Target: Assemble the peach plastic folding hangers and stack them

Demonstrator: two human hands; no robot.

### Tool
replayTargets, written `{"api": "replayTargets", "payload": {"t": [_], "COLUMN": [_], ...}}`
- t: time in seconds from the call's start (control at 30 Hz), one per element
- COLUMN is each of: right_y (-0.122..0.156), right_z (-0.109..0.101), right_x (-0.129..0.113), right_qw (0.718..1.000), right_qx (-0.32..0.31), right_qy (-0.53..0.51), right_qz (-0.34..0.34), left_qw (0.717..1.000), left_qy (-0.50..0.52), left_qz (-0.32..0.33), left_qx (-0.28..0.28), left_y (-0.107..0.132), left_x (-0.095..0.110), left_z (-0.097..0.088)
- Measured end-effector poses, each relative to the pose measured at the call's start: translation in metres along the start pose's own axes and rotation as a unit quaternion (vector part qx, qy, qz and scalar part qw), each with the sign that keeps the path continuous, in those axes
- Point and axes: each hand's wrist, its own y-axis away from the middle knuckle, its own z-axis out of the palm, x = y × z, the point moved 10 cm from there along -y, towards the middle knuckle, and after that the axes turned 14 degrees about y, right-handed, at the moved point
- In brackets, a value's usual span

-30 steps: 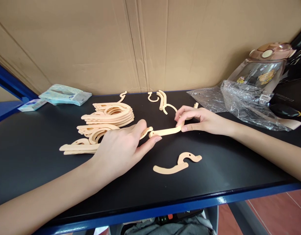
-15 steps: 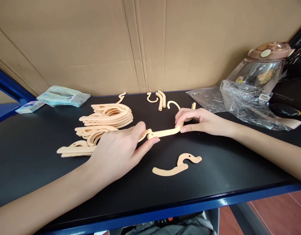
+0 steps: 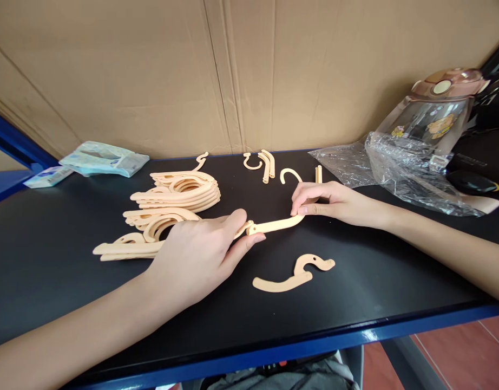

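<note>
Between my hands is a beige plastic folding hanger arm (image 3: pixel 274 225), held just above the black table. My right hand (image 3: pixel 328 201) pinches its curved right end between thumb and fingers. At its left end, my left hand (image 3: pixel 203 257) grips the joint where a second beige hanger piece (image 3: pixel 242 229) meets it; my fingers hide much of that piece. In front lies a loose hanger part pair, a curved arm (image 3: pixel 280 285) touching a wavy piece (image 3: pixel 310 261). Left of my hands sit stacked folded hangers (image 3: pixel 180 197), partly covered by my left hand.
At the back lie a small hook (image 3: pixel 253 162), slim arms (image 3: pixel 267 167) and another hook (image 3: pixel 290 174). A blue tissue pack (image 3: pixel 105 158) is at the left. Crumpled clear plastic (image 3: pixel 412 179) and a transparent bottle (image 3: pixel 432 122) stand right, before a cardboard wall (image 3: pixel 249 70).
The held hanger arm has shifted slightly right and down, with my left hand following it a little. My right hand's fingers have adjusted on the curved end. The loose parts stay put.
</note>
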Motion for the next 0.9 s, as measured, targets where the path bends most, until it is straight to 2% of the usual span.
{"api": "replayTargets", "payload": {"t": [0.23,0.53,0.73,0.9], "right_y": [0.004,0.005,0.006,0.006], "right_z": [0.01,0.013,0.015,0.014], "right_x": [0.001,-0.003,-0.001,-0.004], "right_qw": [0.999,0.998,0.997,0.998], "right_qx": [-0.038,-0.052,-0.065,-0.063], "right_qy": [-0.019,-0.022,-0.047,-0.029], "right_qz": [0.023,0.015,0.017,0.008], "left_qw": [0.999,0.98,0.979,0.977], "left_qy": [-0.045,-0.142,-0.131,-0.125], "left_qz": [0.023,0.118,0.14,0.158], "left_qx": [0.018,0.071,0.065,0.072], "left_y": [0.001,0.005,0.006,0.007], "left_x": [0.004,0.023,0.028,0.032], "left_z": [-0.003,-0.011,-0.01,-0.011]}}
